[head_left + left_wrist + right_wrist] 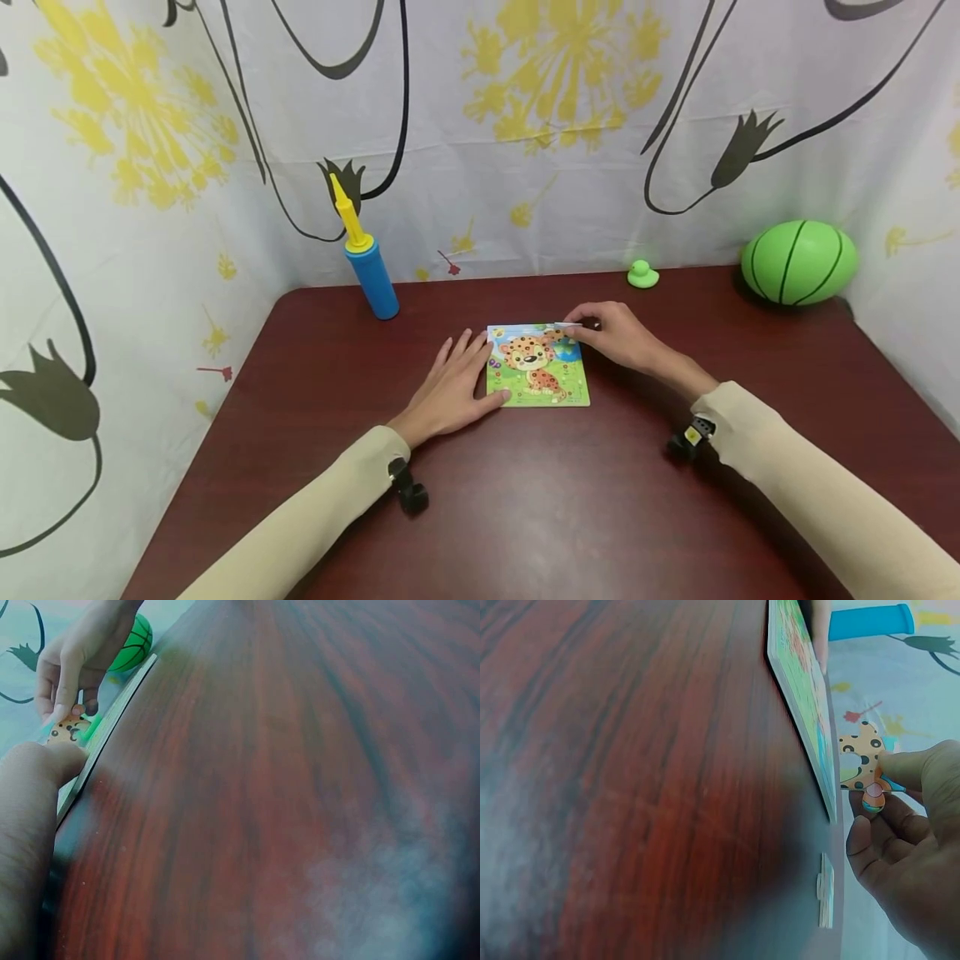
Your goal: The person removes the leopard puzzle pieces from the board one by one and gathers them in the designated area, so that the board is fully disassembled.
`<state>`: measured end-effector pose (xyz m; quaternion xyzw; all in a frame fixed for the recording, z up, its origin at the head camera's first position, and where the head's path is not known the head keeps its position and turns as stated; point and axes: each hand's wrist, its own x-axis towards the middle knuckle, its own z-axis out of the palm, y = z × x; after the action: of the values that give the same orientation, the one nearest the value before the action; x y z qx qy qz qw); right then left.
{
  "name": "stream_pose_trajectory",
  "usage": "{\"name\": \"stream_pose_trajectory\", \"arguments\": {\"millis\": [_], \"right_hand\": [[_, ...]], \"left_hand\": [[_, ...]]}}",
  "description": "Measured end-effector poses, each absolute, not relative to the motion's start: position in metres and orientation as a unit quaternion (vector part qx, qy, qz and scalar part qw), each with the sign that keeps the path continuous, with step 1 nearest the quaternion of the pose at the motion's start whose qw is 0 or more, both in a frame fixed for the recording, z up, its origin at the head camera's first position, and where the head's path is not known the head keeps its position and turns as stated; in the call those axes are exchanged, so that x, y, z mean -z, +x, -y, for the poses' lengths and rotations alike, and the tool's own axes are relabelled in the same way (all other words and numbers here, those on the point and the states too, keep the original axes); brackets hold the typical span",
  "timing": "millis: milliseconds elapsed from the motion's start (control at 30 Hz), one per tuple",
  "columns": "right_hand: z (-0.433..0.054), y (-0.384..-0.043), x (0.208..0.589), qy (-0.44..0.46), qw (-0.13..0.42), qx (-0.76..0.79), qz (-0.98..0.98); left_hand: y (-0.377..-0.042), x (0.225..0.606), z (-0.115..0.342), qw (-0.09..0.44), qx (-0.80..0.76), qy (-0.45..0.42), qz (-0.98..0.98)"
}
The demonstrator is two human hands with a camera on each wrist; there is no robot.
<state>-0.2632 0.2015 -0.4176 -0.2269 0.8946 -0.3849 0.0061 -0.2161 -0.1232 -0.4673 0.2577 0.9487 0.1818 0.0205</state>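
Observation:
A square jigsaw puzzle (575,385) with a spotted leopard cub lies flat on the dark table. My left hand (448,392) rests at its left side, fingers spread, the thumb over the lower left corner. At the upper right corner, my right hand (618,336) pinches a puzzle piece (864,754) between thumb and fingers. That piece shows orange with dark spots and a bit of blue, and is tilted up in the right wrist view. The fingertips partly cover it. Part of the cub picture shows past my left thumb in the left wrist view.
A blue pump (373,279) with a yellow nozzle stands at the back left. Along the back edge sit a green toy duck (642,274) and a green ball (799,262) with dark lines. A thin flat piece (826,892) lies near my right hand. Patterned cloth hangs behind.

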Motion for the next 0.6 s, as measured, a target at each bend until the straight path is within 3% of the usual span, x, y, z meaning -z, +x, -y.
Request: {"name": "stream_pose_trajectory", "arguments": {"millis": [600], "right_hand": [[-0.231, -0.261, 0.409, -0.201, 0.013, 0.419, -0.885]], "left_hand": [[-0.215, 0.468, 0.123, 0.017, -0.186, 0.263, -0.947]]}}
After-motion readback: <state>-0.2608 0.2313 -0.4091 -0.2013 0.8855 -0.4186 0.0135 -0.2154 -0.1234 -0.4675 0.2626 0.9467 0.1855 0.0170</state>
